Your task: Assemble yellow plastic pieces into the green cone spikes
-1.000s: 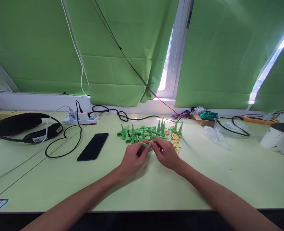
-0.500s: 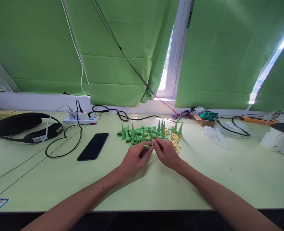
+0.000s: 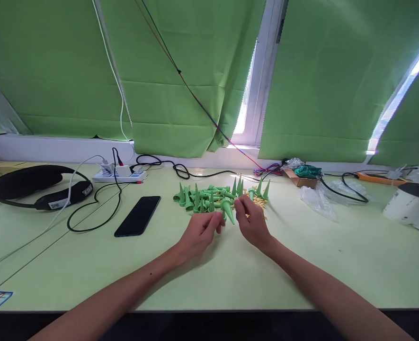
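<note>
My left hand (image 3: 202, 231) is closed in a pinch at the near edge of a pile, with a green plastic spike (image 3: 227, 210) at its fingertips. The spike tilts with its point down toward the right; the fingers partly hide the grip. My right hand (image 3: 252, 222) is curled closed just right of the spike, in front of small yellow pieces (image 3: 261, 202). What its fingers hold, if anything, is hidden. Behind both hands lie several more green spikes (image 3: 196, 199), some upright and some on their sides.
To the left lie a black phone (image 3: 137, 216), a black headset (image 3: 63, 194) and a white power strip (image 3: 120, 176) with cables. Toward the right are clear plastic bags (image 3: 317, 201), a small cardboard box (image 3: 301, 179) and a white roll-shaped object (image 3: 410, 203) with a black top.
My hands have moved apart, the right one shifting rightward toward the yellow pieces. The green spike, mostly covered by fingers before, now shows between the hands with its point downward.
</note>
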The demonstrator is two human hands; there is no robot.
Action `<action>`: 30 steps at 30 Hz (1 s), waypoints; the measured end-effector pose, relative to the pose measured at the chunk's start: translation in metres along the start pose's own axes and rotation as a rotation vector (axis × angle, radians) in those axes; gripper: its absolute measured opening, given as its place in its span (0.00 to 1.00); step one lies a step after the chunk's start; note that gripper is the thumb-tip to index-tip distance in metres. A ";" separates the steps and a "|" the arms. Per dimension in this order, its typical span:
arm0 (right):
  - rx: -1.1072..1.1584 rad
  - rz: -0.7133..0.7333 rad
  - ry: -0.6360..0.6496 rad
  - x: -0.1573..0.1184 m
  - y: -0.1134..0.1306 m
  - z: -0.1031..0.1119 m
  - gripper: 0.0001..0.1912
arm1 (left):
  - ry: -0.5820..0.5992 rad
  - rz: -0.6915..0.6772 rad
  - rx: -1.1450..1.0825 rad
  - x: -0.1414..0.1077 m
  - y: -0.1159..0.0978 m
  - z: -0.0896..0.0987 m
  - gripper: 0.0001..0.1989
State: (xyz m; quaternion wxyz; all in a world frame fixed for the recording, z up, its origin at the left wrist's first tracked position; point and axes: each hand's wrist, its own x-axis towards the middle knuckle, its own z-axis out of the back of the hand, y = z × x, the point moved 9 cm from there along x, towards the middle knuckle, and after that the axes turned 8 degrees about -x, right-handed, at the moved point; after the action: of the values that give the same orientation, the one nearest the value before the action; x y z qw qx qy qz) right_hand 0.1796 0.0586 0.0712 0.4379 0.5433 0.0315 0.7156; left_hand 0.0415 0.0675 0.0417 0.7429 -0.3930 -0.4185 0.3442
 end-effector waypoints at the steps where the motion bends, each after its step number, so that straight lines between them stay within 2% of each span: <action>1: 0.010 0.014 0.009 -0.001 0.002 -0.001 0.14 | 0.049 0.061 -0.089 0.001 0.006 -0.005 0.28; 5: 0.047 0.085 0.058 -0.003 0.011 -0.005 0.12 | 0.183 0.263 -0.445 0.000 0.023 -0.021 0.28; 8: 0.075 0.117 0.099 -0.004 0.016 -0.008 0.11 | 0.197 0.296 -0.497 0.001 0.027 -0.022 0.26; 12: 0.092 0.120 0.121 -0.003 0.017 -0.011 0.11 | 0.168 0.268 -0.476 0.003 0.027 -0.017 0.22; 20: 0.031 0.100 0.144 -0.003 0.010 -0.016 0.13 | 0.129 0.159 -0.299 0.003 0.005 -0.011 0.16; 25: -0.001 0.084 0.146 -0.002 0.009 -0.017 0.15 | 0.068 0.118 -0.203 0.003 0.010 -0.006 0.14; 30: -0.021 0.076 0.150 -0.003 0.007 -0.019 0.17 | 0.016 0.011 -0.033 0.003 0.008 -0.002 0.13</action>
State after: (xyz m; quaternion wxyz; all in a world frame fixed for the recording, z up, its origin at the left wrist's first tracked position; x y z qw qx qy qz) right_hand 0.1602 0.0604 0.0652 0.4126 0.4845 0.0362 0.7706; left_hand 0.0429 0.0737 0.0352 0.7378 -0.4101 -0.4160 0.3382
